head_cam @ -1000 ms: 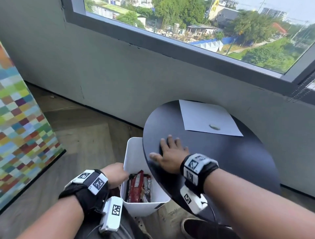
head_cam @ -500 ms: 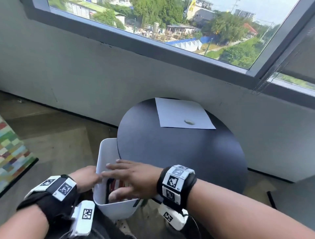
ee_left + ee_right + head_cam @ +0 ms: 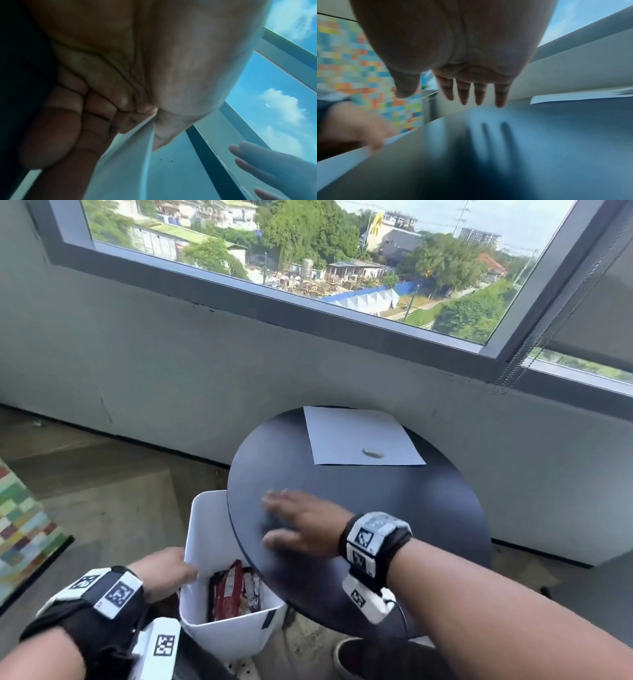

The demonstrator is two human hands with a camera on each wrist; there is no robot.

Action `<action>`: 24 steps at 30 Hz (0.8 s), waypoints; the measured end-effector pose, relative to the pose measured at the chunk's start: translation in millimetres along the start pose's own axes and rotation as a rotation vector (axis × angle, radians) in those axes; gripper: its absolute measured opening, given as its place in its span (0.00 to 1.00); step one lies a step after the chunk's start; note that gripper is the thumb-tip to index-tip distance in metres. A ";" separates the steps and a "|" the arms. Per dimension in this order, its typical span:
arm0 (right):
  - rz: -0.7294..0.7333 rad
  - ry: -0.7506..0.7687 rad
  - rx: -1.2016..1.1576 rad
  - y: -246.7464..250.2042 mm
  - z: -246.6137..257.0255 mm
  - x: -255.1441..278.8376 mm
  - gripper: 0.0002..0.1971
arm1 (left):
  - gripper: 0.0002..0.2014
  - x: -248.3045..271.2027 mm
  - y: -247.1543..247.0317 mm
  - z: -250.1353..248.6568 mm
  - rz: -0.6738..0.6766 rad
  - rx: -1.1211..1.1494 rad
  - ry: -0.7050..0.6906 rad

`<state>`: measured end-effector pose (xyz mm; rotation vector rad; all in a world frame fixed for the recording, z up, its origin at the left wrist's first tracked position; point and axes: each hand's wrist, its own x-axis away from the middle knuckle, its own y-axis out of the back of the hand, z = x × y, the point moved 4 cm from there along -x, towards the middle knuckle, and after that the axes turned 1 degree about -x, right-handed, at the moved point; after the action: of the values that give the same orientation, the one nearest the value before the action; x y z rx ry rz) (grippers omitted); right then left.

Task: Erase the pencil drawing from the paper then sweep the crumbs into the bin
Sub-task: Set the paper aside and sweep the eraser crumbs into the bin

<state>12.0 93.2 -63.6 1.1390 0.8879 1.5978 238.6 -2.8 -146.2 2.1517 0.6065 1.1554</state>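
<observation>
Head view shows paper blank on round table, eraser on it. Right hand flat, fingers spread, sweeping toward white bin; left hand pinching its rim. Probably near finishing; crumbs too small to see.

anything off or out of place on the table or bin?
Nothing spilled or damaged. The white bin isn't standing free: the left hand grips its rim, holding it against the round black table. A small grey lump, possibly the eraser, lies on the paper.
</observation>
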 end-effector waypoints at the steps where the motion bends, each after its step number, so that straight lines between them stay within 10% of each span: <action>1: -0.039 -0.207 -0.014 5.4 -25.8 -6.0 0.39 | 0.04 -0.6 -0.4 -0.4 -0.006 -0.001 0.000; 3: -0.032 -0.561 -0.011 7.9 -69.6 -11.9 0.43 | 0.04 -3.4 -1.5 1.4 -0.007 -0.002 0.001; 5: 0.068 -0.563 0.032 -4.0 -67.7 -16.0 0.47 | 0.04 -7.0 -4.3 3.4 0.004 0.003 -0.003; 12: 0.201 0.301 -0.039 -28.0 77.4 38.7 0.37 | 0.07 -15.5 -9.0 12.0 0.021 0.118 -0.052; 14: 0.054 0.171 -0.209 -12.0 44.1 62.9 0.36 | 0.06 -17.2 -10.2 16.2 0.006 0.125 -0.039; 20: -0.244 -0.890 -0.300 -8.9 -143.4 178.5 0.44 | 0.08 -22.8 -14.1 21.9 0.014 0.181 -0.001; 24: -0.126 -0.915 -0.142 -67.9 -100.1 178.5 0.48 | 0.15 -18.6 -14.2 14.3 0.008 0.213 -0.006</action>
<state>-85.1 280.3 -108.9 1.4715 0.2235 0.8477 239.8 -9.0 -172.9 2.3362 0.7484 1.1323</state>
